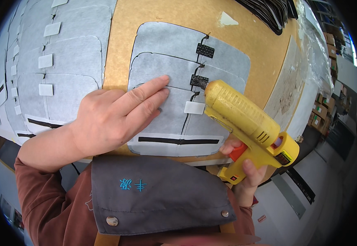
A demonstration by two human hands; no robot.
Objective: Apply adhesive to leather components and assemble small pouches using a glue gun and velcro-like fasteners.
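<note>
Overlapping grey felt-like panels (164,37) with rounded corners lie in front of me in a staggered row. My left hand (115,108) rests on them, fingers stretched out and fingertips near the middle panel's lower edge. In my right hand (252,174) is a yellow hot glue gun (244,112), gripped by its handle with a finger at the red trigger (238,151). Its dark nozzle (202,83) is at a black dotted patch (199,78) on the middle panel. A similar black patch (205,50) sits on the panel above, and a white tab (194,108) on the nearest one.
More grey panels (74,49) with white tabs overlap at the left of the tan board table (123,24). Black layered pieces (270,14) lie at the far right, and a pale scrap (228,19) beside them. Clear plastic film (316,45) covers the right edge. Cardboard boxes (321,108) stand beyond.
</note>
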